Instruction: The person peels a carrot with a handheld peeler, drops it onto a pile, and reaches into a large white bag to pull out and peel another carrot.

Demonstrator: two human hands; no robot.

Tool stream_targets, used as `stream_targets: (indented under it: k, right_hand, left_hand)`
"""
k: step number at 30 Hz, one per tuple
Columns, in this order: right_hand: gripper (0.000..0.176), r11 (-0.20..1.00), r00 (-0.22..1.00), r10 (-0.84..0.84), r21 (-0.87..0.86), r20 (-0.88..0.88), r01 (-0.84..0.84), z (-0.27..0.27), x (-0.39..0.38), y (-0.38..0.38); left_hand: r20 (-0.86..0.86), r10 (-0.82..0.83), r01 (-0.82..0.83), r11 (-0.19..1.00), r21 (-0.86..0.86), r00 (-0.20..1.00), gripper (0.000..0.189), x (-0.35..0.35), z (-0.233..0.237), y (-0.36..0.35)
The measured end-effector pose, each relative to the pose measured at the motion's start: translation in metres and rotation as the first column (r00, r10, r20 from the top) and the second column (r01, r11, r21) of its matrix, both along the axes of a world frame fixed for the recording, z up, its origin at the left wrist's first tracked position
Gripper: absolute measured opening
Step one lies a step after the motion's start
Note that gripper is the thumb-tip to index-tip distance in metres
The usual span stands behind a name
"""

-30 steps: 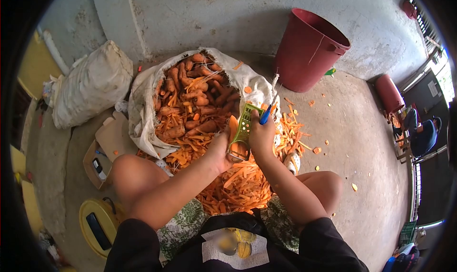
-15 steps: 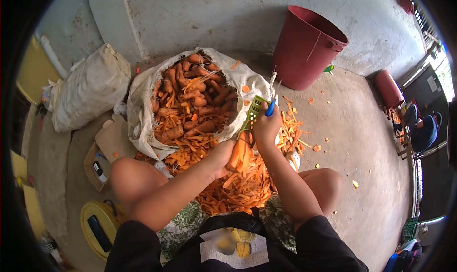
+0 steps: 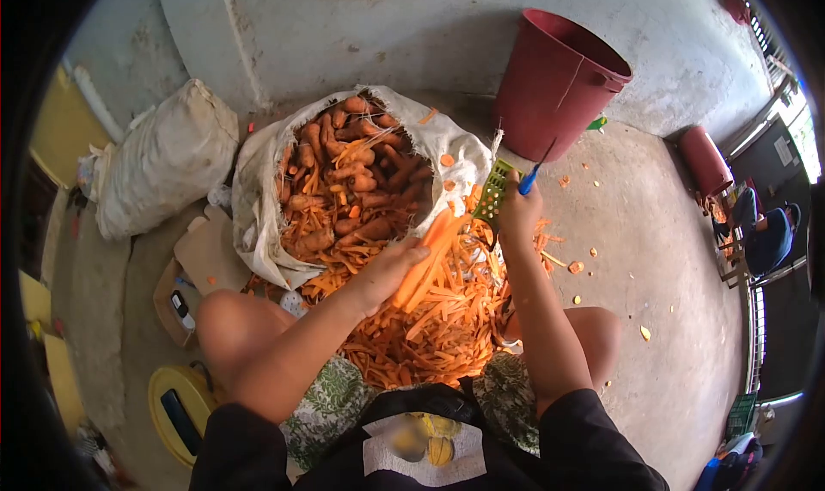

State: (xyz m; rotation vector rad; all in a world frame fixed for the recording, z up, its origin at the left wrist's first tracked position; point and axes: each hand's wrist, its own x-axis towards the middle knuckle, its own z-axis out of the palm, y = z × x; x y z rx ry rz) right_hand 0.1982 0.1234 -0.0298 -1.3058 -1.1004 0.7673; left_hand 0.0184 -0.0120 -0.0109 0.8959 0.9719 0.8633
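My left hand (image 3: 388,274) is closed around a peeled carrot (image 3: 432,259), its bright orange tip pointing up and to the right. My right hand (image 3: 519,217) grips a green peeler (image 3: 492,192) with a perforated body, and a knife with a blue handle (image 3: 529,180) sticks up from the same fist. A gap separates the peeler from the carrot. Below both hands, a heap of orange peelings (image 3: 421,340) lies between my legs. Just beyond it, an open white sack (image 3: 258,207) is full of unpeeled carrots (image 3: 357,177) with peelings at its mouth.
A tall red bin (image 3: 550,95) stands by the wall. To the left are a full white sack (image 3: 168,160), a cardboard box (image 3: 210,254) and a yellow lid (image 3: 163,386) carrying a phone (image 3: 181,420). Scraps dot the floor; a seated person (image 3: 767,237) is far right.
My right hand has moved right with the peeler and knife, away from the carrot. My left hand has shifted slightly left, and more of the carrot's length shows.
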Motion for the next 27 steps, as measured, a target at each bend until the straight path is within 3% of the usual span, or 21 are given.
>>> stream_targets:
  k: [2, 4, 8, 10, 11, 15, 19, 22, 23, 25, 26, 27]
  right_hand:
    - [0.028, 0.998, 0.993, 0.061, 0.028, 0.104, -0.064, 0.017, -0.01, -0.016]
    - [0.028, 0.996, 0.986, 0.076, 0.023, 0.15, -0.081, 0.03, -0.013, -0.024]
    - [0.022, 0.964, 0.927, 0.265, -0.055, 0.265, -0.26, 0.035, -0.007, -0.03]
    - [0.014, 0.872, 0.571, 0.417, -0.135, 0.707, -0.47, 0.043, -0.002, -0.042]
    - [0.013, 0.813, 0.462, 0.543, -0.301, 0.701, -0.499, 0.051, -0.002, -0.049]
    - [0.018, 0.756, 0.329, 0.6, -0.382, 0.729, -0.531, 0.045, -0.005, -0.065]
    - [0.02, 0.741, 0.351, 0.632, -0.407, 0.691, -0.534, 0.045, -0.006, -0.069]
    - [0.021, 0.719, 0.352, 0.662, -0.429, 0.661, -0.547, 0.041, -0.001, -0.066]
    - [0.019, 0.734, 0.42, 0.666, -0.443, 0.616, -0.514, 0.034, 0.002, -0.062]
    - [0.017, 0.75, 0.49, 0.66, -0.453, 0.57, -0.482, 0.01, 0.011, -0.048]
    - [0.018, 0.765, 0.492, 0.643, -0.519, 0.587, -0.381, -0.01, 0.016, -0.037]
    - [0.019, 0.77, 0.492, 0.627, -0.576, 0.604, -0.274, -0.01, 0.015, -0.033]
  left_hand:
    - [0.034, 0.056, -0.058, 0.997, 0.058, 0.998, 0.047, 0.003, 0.006, -0.001]
    - [-0.079, 0.004, 0.005, 0.993, 0.117, 0.997, 0.048, -0.001, 0.001, 0.002]
    - [-0.266, 0.029, 0.045, 0.962, 0.269, 0.963, 0.045, -0.009, -0.002, 0.003]
    - [-0.489, 0.179, 0.05, 0.906, 0.419, 0.854, 0.036, -0.012, 0.002, 0.003]
    - [-0.487, 0.18, 0.049, 0.906, 0.421, 0.854, 0.036, -0.013, 0.004, 0.004]
    - [-0.611, 0.28, 0.011, 0.904, 0.428, 0.741, 0.026, -0.017, 0.011, 0.005]
    - [-0.685, 0.286, 0.086, 0.887, 0.454, 0.67, 0.024, -0.014, 0.017, 0.001]
    - [-0.628, 0.303, 0.114, 0.838, 0.534, 0.717, 0.023, -0.011, 0.016, -0.002]
    - [-0.627, 0.303, 0.116, 0.836, 0.536, 0.717, 0.023, -0.011, 0.021, -0.005]
    - [-0.55, 0.289, 0.272, 0.637, 0.721, 0.783, 0.022, -0.01, 0.035, -0.011]
    - [-0.553, 0.288, 0.278, 0.633, 0.723, 0.782, 0.022, -0.008, 0.035, -0.01]
    - [-0.402, 0.352, 0.195, 0.497, 0.846, 0.845, 0.023, -0.005, 0.035, -0.008]
